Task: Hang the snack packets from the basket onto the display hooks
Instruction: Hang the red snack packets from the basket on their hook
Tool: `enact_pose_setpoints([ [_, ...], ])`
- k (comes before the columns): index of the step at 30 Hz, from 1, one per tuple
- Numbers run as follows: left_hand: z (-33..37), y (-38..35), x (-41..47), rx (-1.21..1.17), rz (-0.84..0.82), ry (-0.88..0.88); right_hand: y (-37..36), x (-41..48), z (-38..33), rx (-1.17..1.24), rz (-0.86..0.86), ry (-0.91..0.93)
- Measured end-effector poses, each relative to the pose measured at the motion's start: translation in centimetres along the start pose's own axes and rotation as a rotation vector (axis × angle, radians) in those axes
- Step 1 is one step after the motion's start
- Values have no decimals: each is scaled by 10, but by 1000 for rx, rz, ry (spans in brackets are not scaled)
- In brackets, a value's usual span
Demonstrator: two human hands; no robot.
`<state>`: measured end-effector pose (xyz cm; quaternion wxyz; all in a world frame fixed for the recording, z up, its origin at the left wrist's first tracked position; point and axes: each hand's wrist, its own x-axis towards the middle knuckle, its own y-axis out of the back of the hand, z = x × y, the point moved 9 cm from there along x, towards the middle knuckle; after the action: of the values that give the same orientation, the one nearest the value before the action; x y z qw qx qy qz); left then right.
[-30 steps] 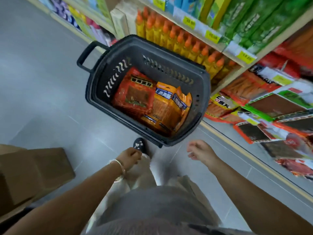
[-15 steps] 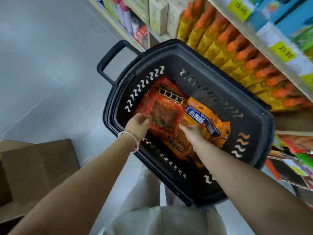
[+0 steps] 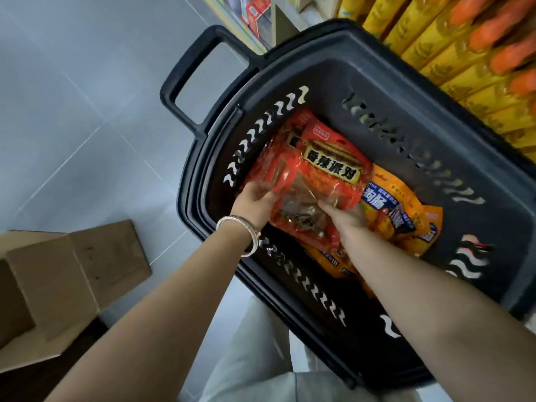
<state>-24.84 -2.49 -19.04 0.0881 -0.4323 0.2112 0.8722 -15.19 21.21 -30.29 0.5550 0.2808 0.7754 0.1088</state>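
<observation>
Head view: at the lower left of the frame a cardboard box (image 3: 66,274) sits open on the floor, well apart from the work. Next to the right comes the basket (image 3: 191,204), and I have both hands down inside it. My left hand (image 3: 255,204), bracelet (image 3: 240,230) at the wrist, is curled round the left edge of the red packet (image 3: 316,175), fingers tucked under the film. That packet lies on top of the pile in the middle of the frame. Its long axis runs from the header, up toward the basket's far wall, down to the clear window by my wrists. My right hand (image 3: 345,219) lies on the lower right of that window with the fingers fairly straight, and I cannot tell whether the thumb pinches underneath or the hand only rests there. Just right of it the orange packets (image 3: 403,216) lie partly under the red one. At the upper right of the frame stand yellow bottles (image 3: 464,47) on a shelf. No hooks are in view. I judge the header end lies away from both hands, so I must lift the packet and bring that end round toward the display
</observation>
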Motion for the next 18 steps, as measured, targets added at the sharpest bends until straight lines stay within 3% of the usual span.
enact_pose_setpoints([
  [6, -1, -3, -3, 107, -11, 30, 50, -31, 9, 74, -119, 37],
  [9, -1, -4, -5, 110, -30, 67, 62, -58, -10, 195, -270, 59],
  [13, 9, -11, -13, 134, -184, 137, 51, -83, -34, 307, -466, 37],
  [16, 28, -11, -13, 112, -287, 47, 23, -103, -57, 296, -611, 85],
  [18, 39, 6, -8, 175, -187, -50, 5, -105, -66, 217, -643, 113],
])
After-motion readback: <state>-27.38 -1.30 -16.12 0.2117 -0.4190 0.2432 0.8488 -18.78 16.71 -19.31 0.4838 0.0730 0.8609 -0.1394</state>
